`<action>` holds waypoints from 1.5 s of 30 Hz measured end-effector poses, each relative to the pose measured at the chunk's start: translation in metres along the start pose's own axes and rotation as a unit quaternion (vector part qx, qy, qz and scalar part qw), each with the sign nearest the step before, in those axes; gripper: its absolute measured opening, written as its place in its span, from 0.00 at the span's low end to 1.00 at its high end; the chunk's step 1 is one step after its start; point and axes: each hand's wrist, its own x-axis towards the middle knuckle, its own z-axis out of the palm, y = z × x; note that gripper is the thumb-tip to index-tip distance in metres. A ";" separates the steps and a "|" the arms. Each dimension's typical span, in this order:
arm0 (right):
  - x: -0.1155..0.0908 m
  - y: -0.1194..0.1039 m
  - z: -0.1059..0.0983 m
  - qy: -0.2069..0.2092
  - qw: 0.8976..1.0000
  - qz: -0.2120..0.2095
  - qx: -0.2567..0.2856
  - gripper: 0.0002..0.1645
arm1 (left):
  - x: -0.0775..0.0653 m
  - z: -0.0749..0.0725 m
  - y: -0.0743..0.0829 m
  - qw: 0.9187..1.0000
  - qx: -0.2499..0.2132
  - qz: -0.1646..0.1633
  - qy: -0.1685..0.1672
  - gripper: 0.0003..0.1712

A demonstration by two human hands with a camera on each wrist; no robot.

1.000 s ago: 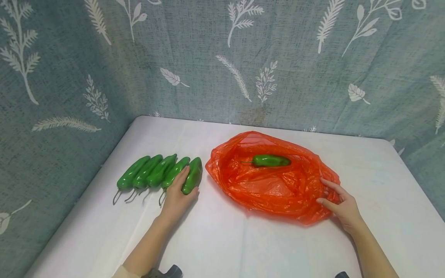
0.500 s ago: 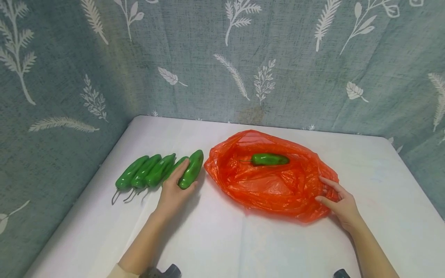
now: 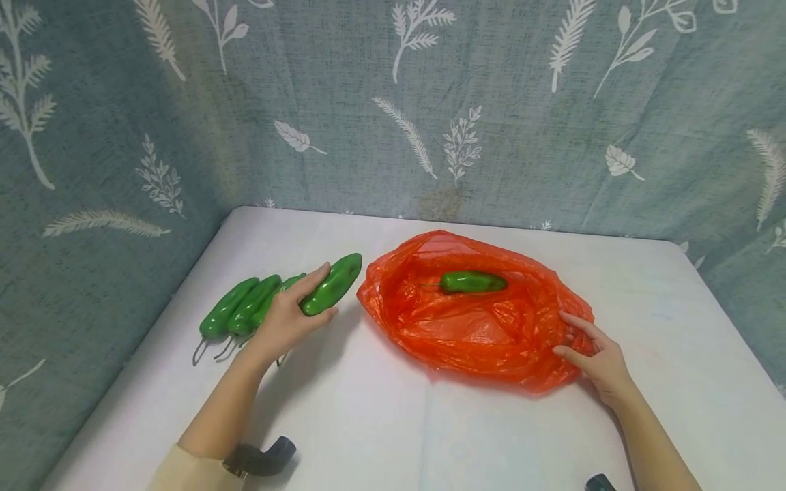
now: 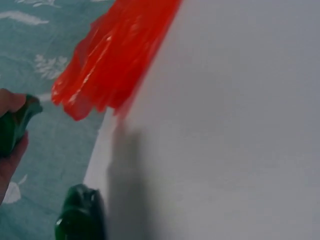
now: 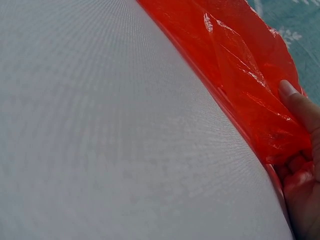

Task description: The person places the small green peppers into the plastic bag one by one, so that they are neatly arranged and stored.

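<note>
I see the left hand (image 3: pixel 287 319) curled round a glossy green plastic chili pepper (image 3: pixel 331 284), thumb under it, fingers over the top, pepper raised off the white cloth-covered table (image 3: pixel 381 423) and tilted with its free end pointing toward the crumpled orange plastic bag (image 3: pixel 473 320) just beyond the fingertips. Left forearm runs diagonally in from the near-left, beige sleeve at the elbow end. Behind the left hand, on its outer side, a row of more green peppers (image 3: pixel 236 310) lies side by side on the table, partly hidden by the hand. Left wrist view: pepper tip (image 4: pixel 17 122) against the fingers, bag edge (image 4: pixel 110 60) just ahead. Right hand (image 3: pixel 598 361) sits at the bag's near-right edge, fingers pinching a fold of the plastic; right wrist view confirms thumb (image 5: pixel 300 107) on top and curled fingers bunching the film (image 5: pixel 250 85). Right forearm comes in from the near-right, wrist low on the table. One single green pepper (image 3: pixel 469 281) lies inside the open bag, between the hands and farther out.
</note>
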 end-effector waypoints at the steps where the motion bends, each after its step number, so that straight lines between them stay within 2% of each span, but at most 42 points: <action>1: 0.000 0.000 0.000 0.000 1.000 -0.001 0.000 0.38 | 0.002 -0.002 0.000 1.000 0.003 0.004 -0.008 0.41; 6: -0.001 0.001 0.001 0.002 1.000 -0.007 0.005 0.38 | 0.011 -0.010 0.002 0.999 0.003 0.009 -0.043 0.40; 13: -0.001 0.000 0.002 0.001 1.000 -0.006 0.007 0.37 | 0.021 -0.020 0.006 0.994 -0.029 -0.022 -0.099 0.39; 18: -0.001 0.000 0.002 0.000 1.000 -0.004 0.005 0.37 | 0.034 -0.023 0.005 0.986 -0.056 -0.033 -0.153 0.38; 24: -0.002 0.001 0.003 -0.002 1.000 -0.010 0.013 0.36 | 0.052 -0.026 0.004 0.973 -0.086 -0.008 -0.212 0.37; 28: -0.003 0.000 0.003 0.000 1.000 -0.004 0.010 0.37 | 0.062 -0.027 0.008 0.966 -0.087 0.001 -0.243 0.36; 35: -0.002 0.000 0.001 0.000 1.000 -0.005 -0.001 0.37 | 0.078 -0.025 0.014 0.959 -0.068 -0.013 -0.275 0.34; 45: -0.001 -0.002 0.000 0.003 1.000 -0.004 -0.006 0.37 | 0.098 -0.009 0.022 0.949 -0.118 -0.015 -0.291 0.34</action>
